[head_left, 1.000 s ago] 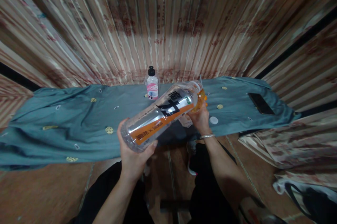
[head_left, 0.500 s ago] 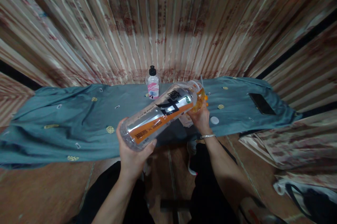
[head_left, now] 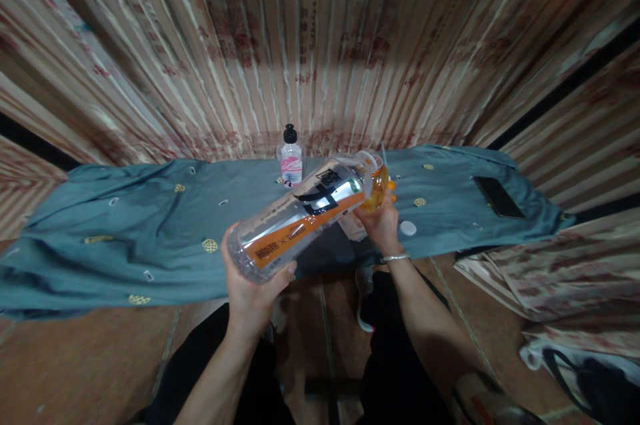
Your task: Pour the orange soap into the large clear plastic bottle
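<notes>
Left hand [head_left: 250, 298] gripping one tilted bottle [head_left: 300, 217], right hand [head_left: 383, 224] grasping one amber container [head_left: 377, 197] at its mouth, one pink-labelled soap [head_left: 291, 164], one phone [head_left: 499, 197], one disc [head_left: 408, 228]

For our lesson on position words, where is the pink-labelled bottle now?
In the head view, the pink-labelled bottle stands slightly left of centre on the teal cloth, before the curtain and behind the orange-labelled bottle.

The big bottle [head_left: 299, 217] is see-through, with orange, silver and black on it. The cloth [head_left: 160, 228] is blue-green with little yellow and white shapes. The small bottle [head_left: 291, 163] has pink and black.
</notes>
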A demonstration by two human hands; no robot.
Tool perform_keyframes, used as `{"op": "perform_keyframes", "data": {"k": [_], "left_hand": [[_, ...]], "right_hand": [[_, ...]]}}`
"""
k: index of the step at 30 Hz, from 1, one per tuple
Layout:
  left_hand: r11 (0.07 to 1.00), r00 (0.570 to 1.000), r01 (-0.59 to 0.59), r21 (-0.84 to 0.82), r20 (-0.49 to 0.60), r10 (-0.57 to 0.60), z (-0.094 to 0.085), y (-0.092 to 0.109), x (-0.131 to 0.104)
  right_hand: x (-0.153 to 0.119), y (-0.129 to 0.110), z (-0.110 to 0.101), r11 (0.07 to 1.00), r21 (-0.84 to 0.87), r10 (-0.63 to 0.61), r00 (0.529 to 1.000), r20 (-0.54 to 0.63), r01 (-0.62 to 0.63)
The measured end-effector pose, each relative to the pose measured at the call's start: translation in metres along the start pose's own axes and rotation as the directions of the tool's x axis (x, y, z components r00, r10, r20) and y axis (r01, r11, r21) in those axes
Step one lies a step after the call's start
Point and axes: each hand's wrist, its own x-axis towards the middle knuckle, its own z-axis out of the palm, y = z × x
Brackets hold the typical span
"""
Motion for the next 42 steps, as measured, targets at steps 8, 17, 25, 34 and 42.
{"op": "perform_keyframes", "data": {"k": [8,17,25,34,42], "left_hand": [[0.999,0.999,-0.032,-0.029,0.014,0.032,0.004,0.002,0.0],[0.998,0.999,-0.053,0.021,0.005,0.053,0.0,-0.003,0.001],[0.995,0.995,-0.099,0.023,0.01,0.098,0.0,-0.001,0.001],[0.993,0.994,-0.107,0.039,0.034,0.106,0.001,-0.001,0.001],[0.994,0.994,-0.104,0.042,0.038,0.103,-0.001,-0.003,0.001]], "right_hand": [[-0.001,0.007,0.003,0.997,0.032,-0.071,0.996,-0.047,0.072],[0.001,0.006,0.004,1.0,-0.004,-0.021,0.999,-0.025,0.021],[0.003,0.009,0.002,0.995,0.054,-0.074,0.994,-0.084,0.079],[0.006,0.014,0.001,0.992,0.042,-0.118,0.991,-0.059,0.12],[0.015,0.012,-0.005,0.972,0.015,-0.233,0.972,-0.022,0.233]]}}
